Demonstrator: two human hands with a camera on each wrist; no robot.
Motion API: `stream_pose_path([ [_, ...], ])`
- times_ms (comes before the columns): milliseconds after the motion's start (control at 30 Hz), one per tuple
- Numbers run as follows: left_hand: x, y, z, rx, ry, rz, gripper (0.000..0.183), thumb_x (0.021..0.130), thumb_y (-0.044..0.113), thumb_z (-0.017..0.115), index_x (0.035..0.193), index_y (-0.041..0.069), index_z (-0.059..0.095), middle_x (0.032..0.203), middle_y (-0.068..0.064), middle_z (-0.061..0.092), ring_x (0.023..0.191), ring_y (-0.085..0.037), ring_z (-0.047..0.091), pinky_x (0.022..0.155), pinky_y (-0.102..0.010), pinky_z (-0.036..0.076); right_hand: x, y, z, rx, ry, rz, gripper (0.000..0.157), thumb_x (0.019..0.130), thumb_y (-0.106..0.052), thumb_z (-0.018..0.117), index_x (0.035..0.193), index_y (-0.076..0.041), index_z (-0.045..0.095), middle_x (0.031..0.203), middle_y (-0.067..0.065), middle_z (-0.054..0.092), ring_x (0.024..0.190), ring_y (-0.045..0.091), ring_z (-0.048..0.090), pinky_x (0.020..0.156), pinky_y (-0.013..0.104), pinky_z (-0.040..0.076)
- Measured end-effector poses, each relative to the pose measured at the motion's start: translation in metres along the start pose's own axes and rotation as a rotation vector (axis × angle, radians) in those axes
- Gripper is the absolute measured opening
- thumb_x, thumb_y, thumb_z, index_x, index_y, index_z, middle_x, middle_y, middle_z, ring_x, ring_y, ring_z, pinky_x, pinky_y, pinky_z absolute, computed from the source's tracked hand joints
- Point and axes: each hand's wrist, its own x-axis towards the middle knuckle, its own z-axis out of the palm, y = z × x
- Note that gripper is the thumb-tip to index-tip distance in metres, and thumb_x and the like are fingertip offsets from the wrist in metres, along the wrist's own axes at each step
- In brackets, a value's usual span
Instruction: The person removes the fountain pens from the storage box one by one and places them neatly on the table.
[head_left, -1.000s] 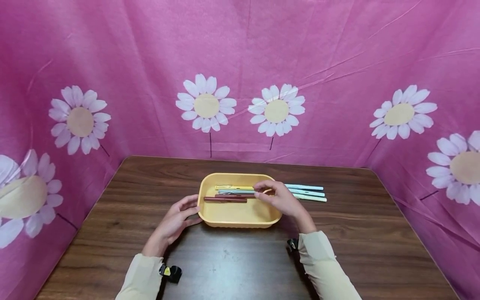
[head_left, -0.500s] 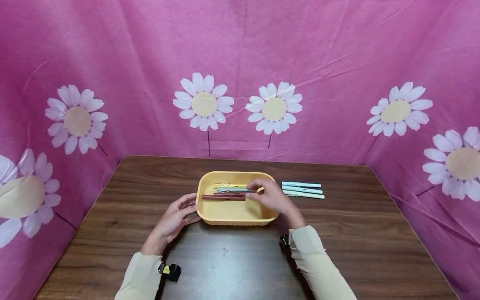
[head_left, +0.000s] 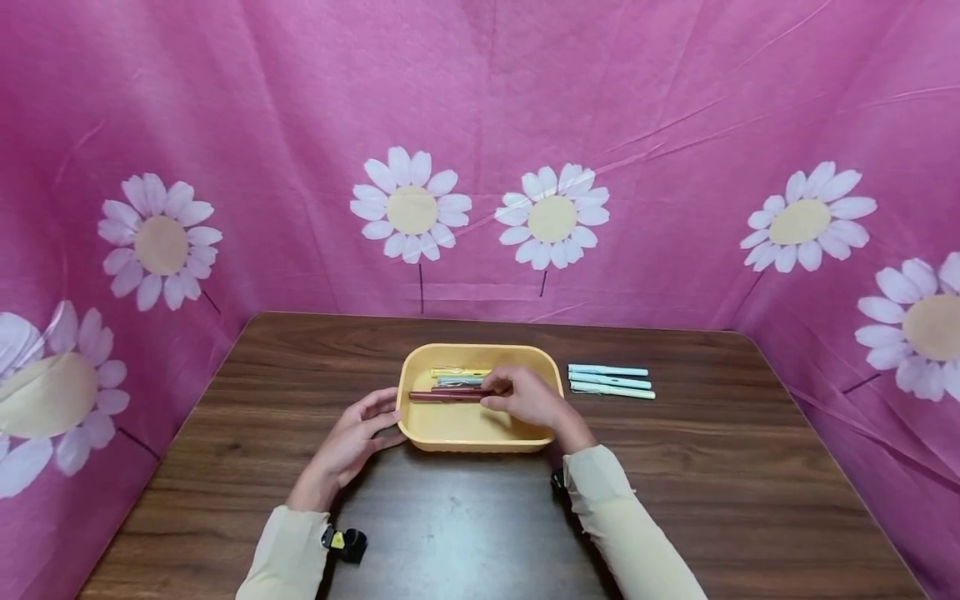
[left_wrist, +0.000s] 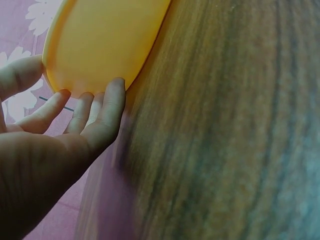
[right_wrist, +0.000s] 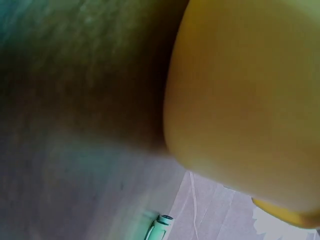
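A yellow tray (head_left: pixel 480 445) stands on the table with yellow, grey-blue and dark red pens lying lengthwise inside. My left hand (head_left: pixel 358 439) touches the tray's left end; in the left wrist view its fingertips (left_wrist: pixel 118 85) rest against the outer wall and the thumb meets the rim. My right hand (head_left: pixel 525 397) reaches over the tray's right side. Its thumb and fingers pinch the right end of the nearest dark red pen (head_left: pixel 442 397). The hand hides the right ends of the pens. In the right wrist view the tray wall (right_wrist: pixel 240 100) fills much of the picture, without the hand.
Right of the tray, several pale blue and pale green pens (head_left: pixel 611 381) lie side by side on the dark wooden table (head_left: pixel 712 467). A pink cloth (head_left: pixel 480 100) with daisies surrounds the back and sides. One green pen (right_wrist: pixel 158 229) shows in the right wrist view.
My right hand has moved left inside the tray to the dark red pens. The nearest dark red pen has shifted slightly back, closer to the others. My left hand stays at the tray's end.
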Motion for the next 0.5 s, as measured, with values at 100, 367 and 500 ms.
stream_pose_path([
  [100, 0.0001, -0.0002, 0.0001, 0.002, -0.002, -0.003, 0.050, 0.102, 0.001, 0.053, 0.148, -0.008, 0.038, 0.138, -0.029, 0.045, 0.115, -0.027, 0.058, 0.095, -0.041, 0.055, 0.0020, 0.0011, 0.0022, -0.052, -0.023, 0.024, 0.017, 0.089, -0.010, 0.078, 0.104, -0.002, 0.073, 0.092, 0.001, 0.070, 0.086, 0.013, 0.063, 0.081, 0.029, 0.054],
  [367, -0.0001, 0.0007, -0.0001, 0.007, -0.001, 0.002, 0.051, 0.101, 0.001, 0.053, 0.148, -0.009, 0.037, 0.138, -0.029, 0.046, 0.115, -0.026, 0.059, 0.093, -0.040, 0.055, 0.0060, 0.0006, 0.0071, -0.202, -0.078, 0.045, 0.019, 0.088, -0.014, 0.080, 0.105, -0.009, 0.075, 0.090, -0.005, 0.071, 0.083, 0.008, 0.063, 0.079, 0.028, 0.054],
  [500, 0.0000, 0.0007, -0.0004, 0.004, -0.002, 0.005, 0.051, 0.101, 0.001, 0.054, 0.148, -0.009, 0.037, 0.137, -0.028, 0.046, 0.115, -0.026, 0.058, 0.094, -0.040, 0.055, 0.0085, 0.0001, 0.0087, -0.243, -0.107, 0.057, 0.020, 0.087, -0.012, 0.081, 0.106, -0.010, 0.076, 0.092, -0.005, 0.071, 0.085, 0.008, 0.062, 0.081, 0.029, 0.054],
])
